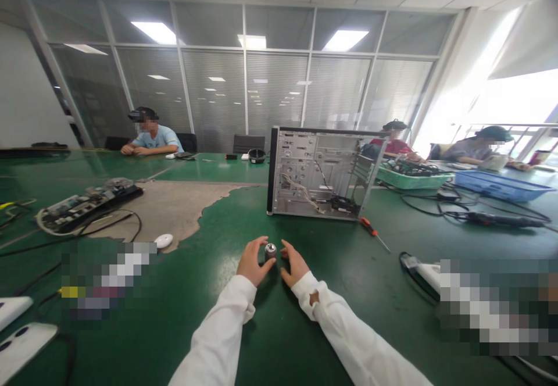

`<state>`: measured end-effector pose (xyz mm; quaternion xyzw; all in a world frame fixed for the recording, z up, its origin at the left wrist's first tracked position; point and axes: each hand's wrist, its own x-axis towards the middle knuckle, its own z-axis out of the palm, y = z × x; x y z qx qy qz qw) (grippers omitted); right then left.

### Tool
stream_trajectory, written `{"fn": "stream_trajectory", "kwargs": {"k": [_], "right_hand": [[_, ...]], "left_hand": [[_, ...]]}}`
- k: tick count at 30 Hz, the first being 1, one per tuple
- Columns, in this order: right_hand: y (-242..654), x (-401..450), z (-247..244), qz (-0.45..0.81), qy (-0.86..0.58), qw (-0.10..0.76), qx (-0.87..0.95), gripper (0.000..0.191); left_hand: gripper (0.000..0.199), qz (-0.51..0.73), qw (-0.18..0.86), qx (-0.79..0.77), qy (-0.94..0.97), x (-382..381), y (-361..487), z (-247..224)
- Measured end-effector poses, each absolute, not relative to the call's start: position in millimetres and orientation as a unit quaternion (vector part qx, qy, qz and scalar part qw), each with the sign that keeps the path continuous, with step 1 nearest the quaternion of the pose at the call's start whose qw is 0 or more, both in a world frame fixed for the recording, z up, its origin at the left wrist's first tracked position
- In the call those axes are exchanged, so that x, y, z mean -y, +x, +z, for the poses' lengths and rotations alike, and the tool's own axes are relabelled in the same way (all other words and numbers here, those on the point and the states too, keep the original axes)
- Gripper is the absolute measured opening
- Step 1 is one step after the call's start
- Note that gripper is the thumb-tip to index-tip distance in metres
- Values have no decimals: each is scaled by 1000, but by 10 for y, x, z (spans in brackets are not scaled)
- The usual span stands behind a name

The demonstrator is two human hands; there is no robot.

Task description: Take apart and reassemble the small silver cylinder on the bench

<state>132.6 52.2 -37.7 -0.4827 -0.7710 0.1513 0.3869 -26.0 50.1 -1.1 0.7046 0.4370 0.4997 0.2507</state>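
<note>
A small silver-grey metal cylinder (pixel 271 251) stands on the green table between my two hands; its exact kind is too small to tell. My left hand (pixel 253 262) curves around its left side, thumb and fingers apart. Whether the thumb touches the cylinder I cannot tell. To the right, my right hand (pixel 294 262) is open with fingers parted, a small gap from the cylinder. Behind them an opened computer case (pixel 322 171) stands upright, with loose cables and a black part inside. A screwdriver (pixel 370 229) with an orange and black handle lies by its right corner.
On the left are a power strip with exposed innards (pixel 87 206), a white round object (pixel 164 241) and cables. A green basket (pixel 412 180), a blue basket (pixel 501 187) and a black corded tool (pixel 501 220) lie right. Several people sit across the green table (pixel 349 304).
</note>
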Motion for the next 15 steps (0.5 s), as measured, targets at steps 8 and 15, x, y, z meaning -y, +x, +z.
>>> {"fn": "stream_trajectory", "kwargs": {"k": [8, 15], "right_hand": [[1321, -540, -416, 140, -492, 373, 774, 74], [1308, -440, -289, 145, -435, 386, 801, 70]], "left_hand": [[51, 495, 229, -459, 701, -572, -271, -119], [54, 514, 314, -444, 663, -567, -266, -110]]}}
